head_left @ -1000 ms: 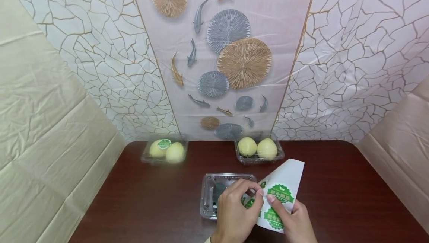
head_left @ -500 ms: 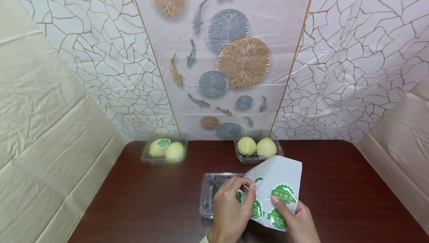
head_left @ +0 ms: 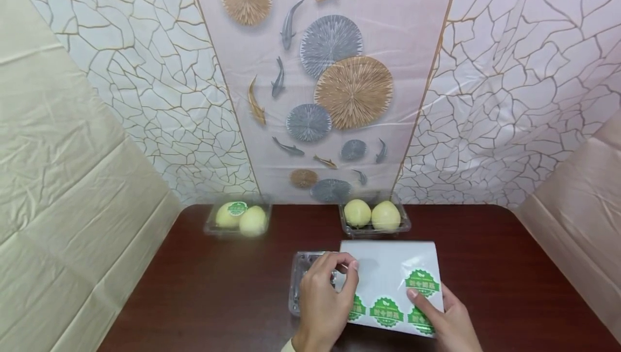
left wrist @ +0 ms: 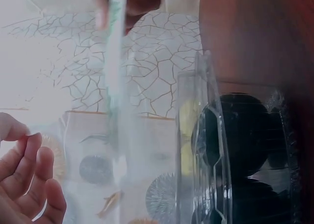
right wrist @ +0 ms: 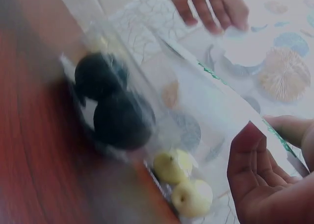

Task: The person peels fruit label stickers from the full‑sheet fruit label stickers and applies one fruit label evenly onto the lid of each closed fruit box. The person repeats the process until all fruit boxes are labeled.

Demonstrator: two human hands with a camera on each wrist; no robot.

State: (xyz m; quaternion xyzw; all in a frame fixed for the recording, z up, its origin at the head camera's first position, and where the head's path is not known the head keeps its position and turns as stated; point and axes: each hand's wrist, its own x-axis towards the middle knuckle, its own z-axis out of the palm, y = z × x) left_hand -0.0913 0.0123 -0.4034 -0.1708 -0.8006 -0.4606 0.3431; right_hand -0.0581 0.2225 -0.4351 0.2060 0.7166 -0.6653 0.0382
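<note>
My left hand has thumb and index fingertip pinched together at the left edge of the sticker sheet. A sticker peeled from it appears held there, edge-on and hardly visible. Thumb on top, my right hand grips the sheet's lower right; several green and white round stickers line its bottom and right side, with bare backing at upper left. Behind my left hand stands a clear plastic box, partly hidden. Both wrist views show dark round things inside it, too dark to tell their kind.
At the back of the dark red table stand two clear boxes of pale yellow-green fruit. The left box has a green sticker on its top; no sticker shows on the right box. A patterned cloth hangs behind.
My left hand has moved slightly left, peeling a sticker away from the sheet. The sheet, lifted and curled before, now lies flatter and further left. My right hand has shifted a little right.
</note>
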